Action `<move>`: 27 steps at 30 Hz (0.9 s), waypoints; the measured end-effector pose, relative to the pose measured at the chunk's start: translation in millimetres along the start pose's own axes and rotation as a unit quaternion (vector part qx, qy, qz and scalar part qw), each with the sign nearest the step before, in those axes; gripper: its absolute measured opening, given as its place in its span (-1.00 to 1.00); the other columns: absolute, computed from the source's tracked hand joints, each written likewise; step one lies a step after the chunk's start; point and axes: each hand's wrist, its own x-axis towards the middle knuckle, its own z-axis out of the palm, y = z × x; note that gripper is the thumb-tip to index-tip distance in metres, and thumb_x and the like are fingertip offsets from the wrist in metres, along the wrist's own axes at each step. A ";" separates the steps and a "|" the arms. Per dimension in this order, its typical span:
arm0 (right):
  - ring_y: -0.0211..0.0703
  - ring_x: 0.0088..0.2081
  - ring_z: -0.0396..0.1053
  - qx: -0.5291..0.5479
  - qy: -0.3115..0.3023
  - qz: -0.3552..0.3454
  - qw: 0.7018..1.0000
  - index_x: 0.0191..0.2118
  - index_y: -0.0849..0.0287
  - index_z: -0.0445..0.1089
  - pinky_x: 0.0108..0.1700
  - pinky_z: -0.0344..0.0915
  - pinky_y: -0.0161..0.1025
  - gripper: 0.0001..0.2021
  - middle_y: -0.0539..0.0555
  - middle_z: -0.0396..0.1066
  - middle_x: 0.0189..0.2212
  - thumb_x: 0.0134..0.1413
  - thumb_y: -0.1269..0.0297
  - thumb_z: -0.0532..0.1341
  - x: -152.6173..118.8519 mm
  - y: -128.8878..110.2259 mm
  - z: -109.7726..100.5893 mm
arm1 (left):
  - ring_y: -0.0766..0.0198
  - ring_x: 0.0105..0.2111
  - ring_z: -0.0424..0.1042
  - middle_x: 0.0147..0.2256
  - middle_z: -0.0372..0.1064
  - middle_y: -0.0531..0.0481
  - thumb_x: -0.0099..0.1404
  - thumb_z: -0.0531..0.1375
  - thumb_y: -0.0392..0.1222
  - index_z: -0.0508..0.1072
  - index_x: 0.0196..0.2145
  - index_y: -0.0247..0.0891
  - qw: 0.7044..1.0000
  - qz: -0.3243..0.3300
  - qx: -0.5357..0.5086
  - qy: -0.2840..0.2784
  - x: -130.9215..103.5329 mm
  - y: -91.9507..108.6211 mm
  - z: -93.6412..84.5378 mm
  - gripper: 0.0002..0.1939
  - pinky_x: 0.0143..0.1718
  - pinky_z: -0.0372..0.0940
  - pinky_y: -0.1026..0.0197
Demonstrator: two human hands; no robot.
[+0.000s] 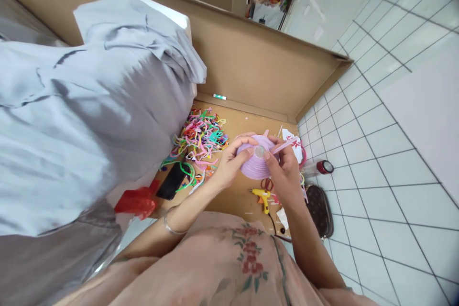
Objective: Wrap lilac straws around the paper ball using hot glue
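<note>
Holding a lilac ridged disc [253,170] above the counter [231,197]: my left grip [234,158] clasps its left side, thumb beside the centre, while my right grip [284,172] pinches a pink strip [286,145] at its right side. The step appears to be handling this strip; the next move, I judge, calls for steady support and fine pinching. My left fingertips are partly hidden behind the disc, scissors [267,184] below my grip are half covered, and whether strip and disc join I cannot tell.
</note>
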 end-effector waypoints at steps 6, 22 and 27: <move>0.05 0.14 0.37 0.002 0.004 -0.007 1.000 0.04 0.05 0.36 0.21 0.27 0.08 -0.59 0.18 0.43 0.10 0.15 -0.02 0.30 1.5 -1.5 -9.3 | 0.00 0.20 0.36 0.08 0.45 -0.12 0.23 0.26 -0.12 0.56 -0.25 -0.20 1.000 0.012 0.019 -0.006 3.6 3.5 10.1 -0.84 0.28 0.15 0.00; 0.03 0.23 0.31 0.010 0.056 -0.067 0.996 -0.17 0.00 0.49 0.32 0.17 0.09 -0.84 0.11 0.44 0.04 0.20 0.09 0.27 -18.4 -3.1 19.7 | 0.06 0.20 0.35 0.10 0.42 -0.17 0.32 0.14 -0.18 0.54 -0.18 -0.20 0.974 0.057 0.178 -0.125 1.7 35.2 -23.5 -0.80 0.29 0.18 0.01; 0.05 0.23 0.31 0.017 0.004 -0.069 0.997 -0.17 0.01 0.47 0.34 0.14 0.12 -0.79 0.13 0.41 0.08 0.19 0.02 0.26 -14.9 -9.7 8.9 | 0.05 0.19 0.35 0.07 0.42 -0.18 0.33 0.15 -0.16 0.55 -0.18 -0.21 0.976 0.074 0.188 -0.087 -8.1 39.1 -15.1 -0.79 0.29 0.18 0.00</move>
